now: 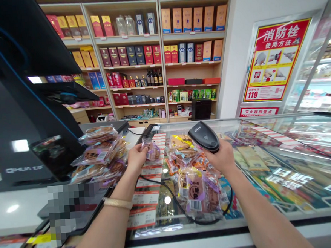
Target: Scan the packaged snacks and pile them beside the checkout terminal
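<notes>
A black handheld barcode scanner [203, 136] is wrapped in my right hand [223, 156], its head tipped over the loose packets on the glass counter. My left hand [138, 156] pinches the edge of a clear-wrapped biscuit packet [152, 150] with purple print. Between my hands and nearer to me lies a pile of similar biscuit packets [197, 191], some showing barcodes. Small orange-wrapped packets [201, 162] and a yellow-labelled packet [182, 142] lie just beyond them. To the left of my left hand rises a stack of wrapped biscuits [96, 155].
A dark point-of-sale terminal [18, 123] stands at the left. The scanner's black cable [173, 199] loops across the glass-topped case [245, 216], beside a row of price labels [146, 197]. Shelves of boxed goods [129, 56] line the back wall.
</notes>
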Available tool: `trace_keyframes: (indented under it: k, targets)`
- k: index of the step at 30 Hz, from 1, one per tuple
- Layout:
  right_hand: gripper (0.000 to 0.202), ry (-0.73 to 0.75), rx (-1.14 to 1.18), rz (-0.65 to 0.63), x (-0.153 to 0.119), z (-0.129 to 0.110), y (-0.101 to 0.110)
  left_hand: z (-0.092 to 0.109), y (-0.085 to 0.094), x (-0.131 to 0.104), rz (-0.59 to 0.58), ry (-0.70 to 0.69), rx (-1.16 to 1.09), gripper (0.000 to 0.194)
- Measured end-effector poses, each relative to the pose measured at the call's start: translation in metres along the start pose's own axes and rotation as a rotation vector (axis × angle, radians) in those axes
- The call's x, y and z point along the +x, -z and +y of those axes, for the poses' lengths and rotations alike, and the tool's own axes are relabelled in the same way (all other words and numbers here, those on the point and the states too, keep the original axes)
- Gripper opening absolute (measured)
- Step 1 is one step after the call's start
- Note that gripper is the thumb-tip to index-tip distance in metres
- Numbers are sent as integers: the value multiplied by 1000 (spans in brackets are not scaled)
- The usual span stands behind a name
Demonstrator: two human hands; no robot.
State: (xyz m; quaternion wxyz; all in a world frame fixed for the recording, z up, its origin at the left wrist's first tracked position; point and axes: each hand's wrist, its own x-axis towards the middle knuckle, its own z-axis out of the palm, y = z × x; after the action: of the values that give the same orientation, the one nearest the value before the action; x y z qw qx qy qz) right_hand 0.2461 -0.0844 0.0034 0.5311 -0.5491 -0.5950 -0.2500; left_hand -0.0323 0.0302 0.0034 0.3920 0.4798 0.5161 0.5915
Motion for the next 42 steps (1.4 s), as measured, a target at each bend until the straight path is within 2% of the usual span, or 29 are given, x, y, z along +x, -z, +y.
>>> trace_keyframes:
  k: [2, 6, 10, 16, 19, 29, 42]
  targets:
    - [20, 0, -3, 1, 0, 0, 0, 4, -2, -1, 15, 27, -99, 15]
    - [20, 2, 2, -20, 1, -2, 1, 18, -6, -9, 68, 153, -535, 19]
    - [18, 35, 42, -99, 1, -6, 5, 26, -12, -21, -62, 223, -733, 22]
    - [13, 175, 151, -377, 3, -15, 10, 19, -21, -31, -154, 141, -804, 23]
    - [15, 202, 166, -453, 3, -19, 11, 18, -23, -34, -169, 104, -825, 25]
    - [10, 242, 180, -554, 3, -22, 13, 22, -28, -49, -228, 43, -801, 28]
    - [8, 223, 163, -602, 3, -23, 12, 24, -29, -54, -233, 46, -802, 32]
